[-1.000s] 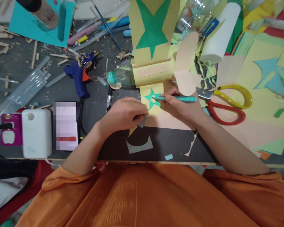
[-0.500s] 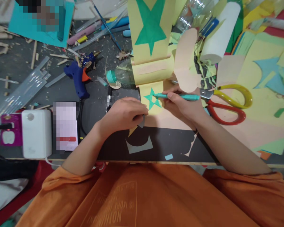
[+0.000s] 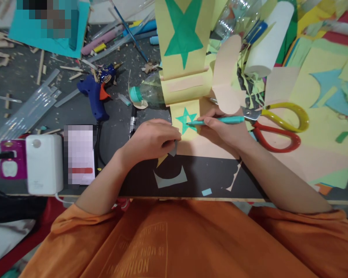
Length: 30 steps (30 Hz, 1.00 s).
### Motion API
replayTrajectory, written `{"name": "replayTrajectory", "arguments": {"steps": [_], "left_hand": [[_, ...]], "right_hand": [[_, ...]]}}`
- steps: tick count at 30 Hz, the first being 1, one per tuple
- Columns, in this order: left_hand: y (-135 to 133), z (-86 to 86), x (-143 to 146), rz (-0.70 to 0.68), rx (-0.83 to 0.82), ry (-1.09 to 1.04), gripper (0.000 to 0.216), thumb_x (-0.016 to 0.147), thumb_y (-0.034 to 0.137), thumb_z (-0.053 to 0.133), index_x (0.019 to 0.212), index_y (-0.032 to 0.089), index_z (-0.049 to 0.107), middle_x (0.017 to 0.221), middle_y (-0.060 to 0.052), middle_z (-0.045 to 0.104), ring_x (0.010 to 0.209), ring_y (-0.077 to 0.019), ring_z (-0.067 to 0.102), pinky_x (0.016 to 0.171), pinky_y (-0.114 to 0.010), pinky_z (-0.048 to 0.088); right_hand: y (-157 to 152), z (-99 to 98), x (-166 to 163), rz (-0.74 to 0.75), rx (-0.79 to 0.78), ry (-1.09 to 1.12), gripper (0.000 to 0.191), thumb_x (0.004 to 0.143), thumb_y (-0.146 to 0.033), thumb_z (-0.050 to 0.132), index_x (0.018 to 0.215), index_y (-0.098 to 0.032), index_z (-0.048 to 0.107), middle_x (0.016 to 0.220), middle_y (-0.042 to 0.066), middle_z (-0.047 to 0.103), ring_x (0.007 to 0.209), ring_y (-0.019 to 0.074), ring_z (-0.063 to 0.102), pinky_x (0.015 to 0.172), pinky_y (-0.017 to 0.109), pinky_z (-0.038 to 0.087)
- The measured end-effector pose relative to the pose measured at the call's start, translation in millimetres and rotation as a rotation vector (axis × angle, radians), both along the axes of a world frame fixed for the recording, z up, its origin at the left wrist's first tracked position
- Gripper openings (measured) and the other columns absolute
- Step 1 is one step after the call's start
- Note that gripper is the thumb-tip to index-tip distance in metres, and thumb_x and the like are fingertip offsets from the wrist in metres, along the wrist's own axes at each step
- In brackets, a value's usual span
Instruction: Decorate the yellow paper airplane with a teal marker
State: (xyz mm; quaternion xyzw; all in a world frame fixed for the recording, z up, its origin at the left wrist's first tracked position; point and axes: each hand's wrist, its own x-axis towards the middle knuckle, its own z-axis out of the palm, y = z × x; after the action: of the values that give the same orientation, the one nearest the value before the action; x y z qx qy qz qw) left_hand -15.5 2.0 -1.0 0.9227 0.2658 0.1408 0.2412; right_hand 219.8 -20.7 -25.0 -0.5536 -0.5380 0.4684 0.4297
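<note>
A: Far left of the frame, lower edge: white charger block (image 3: 44, 163) beside a purple box (image 3: 13, 158). Clear glue sticks (image 3: 23, 114) fan out above them. Upper left of centre, a blue glue gun (image 3: 95, 95) lies on its side on the grey table (image 3: 60, 112).

B: And the hands?

A: Centre. The left hand (image 3: 153, 139) is curled knuckles-up, fingers drawn together and pressing down on the near left corner of the yellow paper (image 3: 191, 83). Whether it pinches anything underneath cannot be told.

B: Right side?

A: The right hand (image 3: 220, 129) is closed around a teal marker (image 3: 217, 121), fingers clamped near the tip end. The tip touches the small green star (image 3: 186, 120), centre frame, on the paper's lower strip.

B: Handling?

A: Judging by look, the marker is light, stiff and smooth; best held low on the barrel, close to the tip. The paper looks thin and floppy, likely to slide or crease, so flat pressure near the star suits it.

B: Further right?

A: Scissors (image 3: 278, 127) with a yellow and a red handle just beside the right wrist. A white roll (image 3: 268, 42) upper right, coloured scraps beyond.
</note>
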Motion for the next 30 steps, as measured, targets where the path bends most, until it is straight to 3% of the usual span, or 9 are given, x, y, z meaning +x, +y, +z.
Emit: {"name": "replayTrajectory", "arguments": {"steps": [5, 13, 21, 26, 30], "left_hand": [[0.0, -0.5, -0.8, 0.004, -0.010, 0.000, 0.027, 0.087, 0.011, 0.048, 0.080, 0.023, 0.070, 0.077, 0.002, 0.075, 0.081, -0.0117, 0.073, 0.091, -0.026, 0.055], [-0.8, -1.9, -0.9, -0.009, 0.024, -0.015, 0.028, 0.087, 0.010, 0.046, 0.081, 0.023, 0.070, 0.078, 0.002, 0.076, 0.081, -0.0116, 0.073, 0.092, -0.027, 0.054], [-0.3, -1.4, -0.6, -0.015, 0.013, -0.040, 0.028, 0.089, 0.011, 0.046, 0.080, 0.022, 0.071, 0.077, 0.001, 0.076, 0.080, -0.0121, 0.073, 0.089, -0.027, 0.055], [-0.4, -1.2, -0.8, -0.012, 0.015, -0.031, 0.028, 0.089, 0.012, 0.046, 0.081, 0.023, 0.071, 0.077, 0.001, 0.076, 0.082, -0.0122, 0.073, 0.090, -0.027, 0.055], [-0.6, -1.4, -0.8, -0.010, 0.023, -0.016, 0.028, 0.088, 0.011, 0.047, 0.081, 0.023, 0.071, 0.078, 0.001, 0.076, 0.081, -0.0119, 0.073, 0.090, -0.027, 0.056]], "right_hand": [[1.8, 1.2, -1.0, -0.121, 0.000, -0.021, 0.012, 0.077, -0.023, 0.067, 0.065, -0.025, 0.071, 0.065, -0.002, 0.072, 0.066, 0.0170, 0.068, 0.067, 0.035, 0.058], [0.5, 1.8, -3.0, -0.059, 0.023, -0.025, 0.013, 0.078, -0.022, 0.067, 0.065, -0.024, 0.065, 0.071, 0.001, 0.072, 0.076, 0.0206, 0.071, 0.079, 0.039, 0.059], [2.2, 4.0, 0.1, 0.039, -0.032, -0.034, 0.015, 0.075, -0.027, 0.066, 0.060, -0.024, 0.066, 0.066, 0.002, 0.072, 0.072, 0.0199, 0.069, 0.072, 0.036, 0.057], [3.8, 1.4, 0.1, -0.125, -0.028, -0.080, 0.016, 0.076, -0.021, 0.065, 0.060, -0.023, 0.066, 0.063, 0.000, 0.071, 0.062, 0.0166, 0.066, 0.062, 0.032, 0.055], [2.9, -0.7, -2.1, -0.163, 0.026, -0.069, 0.016, 0.074, -0.018, 0.066, 0.060, -0.025, 0.066, 0.063, -0.001, 0.071, 0.063, 0.0168, 0.067, 0.061, 0.031, 0.056]]}}
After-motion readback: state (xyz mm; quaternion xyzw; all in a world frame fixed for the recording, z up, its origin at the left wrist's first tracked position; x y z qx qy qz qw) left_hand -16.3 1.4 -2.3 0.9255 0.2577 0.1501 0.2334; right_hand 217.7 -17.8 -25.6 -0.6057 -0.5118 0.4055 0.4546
